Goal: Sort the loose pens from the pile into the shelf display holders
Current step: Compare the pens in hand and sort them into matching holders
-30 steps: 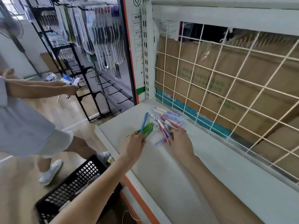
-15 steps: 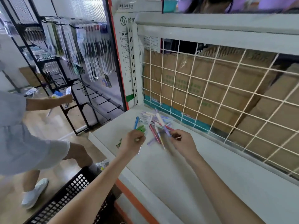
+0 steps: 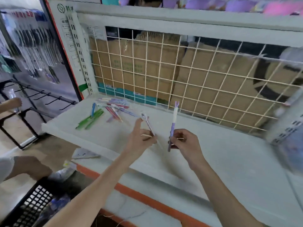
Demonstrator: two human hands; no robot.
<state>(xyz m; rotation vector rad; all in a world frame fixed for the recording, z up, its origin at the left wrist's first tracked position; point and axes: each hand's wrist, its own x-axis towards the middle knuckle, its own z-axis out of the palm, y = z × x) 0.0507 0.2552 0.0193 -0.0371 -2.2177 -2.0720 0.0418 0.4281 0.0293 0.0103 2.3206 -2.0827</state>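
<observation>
Shelf point(image 3: 213, 161): white, wire-backed; pen pile point(image 3: 111, 110) near its back-left corner.
Left hand point(image 3: 141, 141): pinches a blurred, seemingly white pen point(image 3: 147, 122).
Right hand point(image 3: 185, 144): grips purple pen point(image 3: 173, 123) upright.

Matt white shelf board point(image 3: 229, 153) – smooth; cream-coated wire grid point(image 3: 188, 76) before rough brown cardboard boxes point(image 3: 141, 63); pens point(image 3: 113, 110) of glossy coloured plastic

On the white shelf point(image 3: 221, 154) lie green pens point(image 3: 91, 119), a blue pen point(image 3: 93, 109) and red and lilac pens point(image 3: 114, 110), before a cream wire grid point(image 3: 180, 74) backed by brown cardboard point(image 3: 213, 68); a purple-and-white pen point(image 3: 173, 122) stands near the right.
</observation>
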